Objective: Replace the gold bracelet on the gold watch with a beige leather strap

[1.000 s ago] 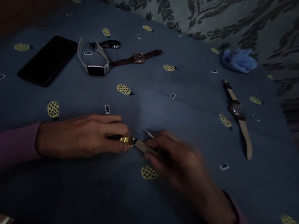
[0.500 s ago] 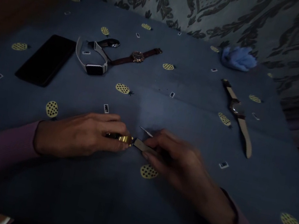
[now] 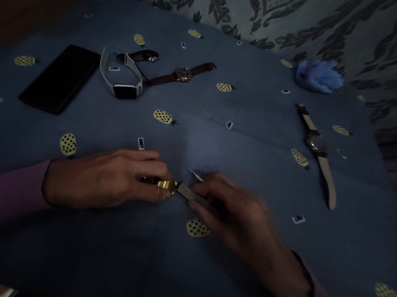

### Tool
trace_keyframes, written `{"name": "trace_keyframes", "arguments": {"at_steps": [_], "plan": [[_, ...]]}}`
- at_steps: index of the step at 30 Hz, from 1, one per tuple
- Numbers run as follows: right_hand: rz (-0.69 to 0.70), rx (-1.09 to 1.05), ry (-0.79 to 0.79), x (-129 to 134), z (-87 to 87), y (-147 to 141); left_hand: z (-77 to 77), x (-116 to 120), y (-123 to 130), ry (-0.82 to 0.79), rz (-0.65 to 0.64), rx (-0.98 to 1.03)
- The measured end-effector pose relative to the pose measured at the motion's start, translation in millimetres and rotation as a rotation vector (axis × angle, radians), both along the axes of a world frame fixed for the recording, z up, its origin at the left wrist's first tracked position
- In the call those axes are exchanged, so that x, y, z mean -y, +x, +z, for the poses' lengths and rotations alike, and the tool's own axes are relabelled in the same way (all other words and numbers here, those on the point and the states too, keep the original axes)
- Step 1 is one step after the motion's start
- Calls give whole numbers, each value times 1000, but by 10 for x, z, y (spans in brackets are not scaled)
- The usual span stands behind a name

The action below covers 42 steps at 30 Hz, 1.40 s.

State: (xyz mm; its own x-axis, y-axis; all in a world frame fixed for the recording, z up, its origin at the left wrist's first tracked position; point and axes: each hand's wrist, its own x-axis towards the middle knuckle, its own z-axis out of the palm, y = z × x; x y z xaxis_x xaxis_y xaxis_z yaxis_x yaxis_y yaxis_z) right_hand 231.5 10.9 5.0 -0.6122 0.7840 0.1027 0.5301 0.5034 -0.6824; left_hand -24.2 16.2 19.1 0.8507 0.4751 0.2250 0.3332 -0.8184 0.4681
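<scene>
Thumb and fingers of my left hand (image 3: 110, 179) are closed round a gold watch (image 3: 166, 185), mostly covered by them. My right hand (image 3: 243, 220) pinches a grey-brown watch strap (image 3: 186, 192), its end right beside the gold case; I cannot tell whether strap and case are joined. A thin pointed metal tool (image 3: 194, 174) sticks out from under the right fingers, tip towards the upper left, its rear hidden by the hand.
On the blue pineapple-print tablecloth (image 3: 146, 267) lie a black tablet or phone (image 3: 61, 78), a white-strapped smartwatch (image 3: 125, 90), a black-strapped watch (image 3: 147, 56) and a brown-strapped watch (image 3: 183, 74). Rightwards are another watch (image 3: 315, 142) and a crumpled blue cloth (image 3: 319, 76), near the patterned wall (image 3: 232, 1).
The view has shifted very slightly. Both hands keep the same hold on the watch and strap, with no clear movement.
</scene>
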Motion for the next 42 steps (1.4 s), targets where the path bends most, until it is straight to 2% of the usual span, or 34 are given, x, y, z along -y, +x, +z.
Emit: {"name": "trace_keyframes", "arguments": {"at_steps": [7,21,42], "plan": [[-12,26,-33,24,51,-32,-16,3,-5,23,-5,19],[9,-5,34,22,31,-27,-21,-4,-6,34,0,1],[59,-32,-28,-9,27,-15,-11,-15,-2,24,-16,12]]}}
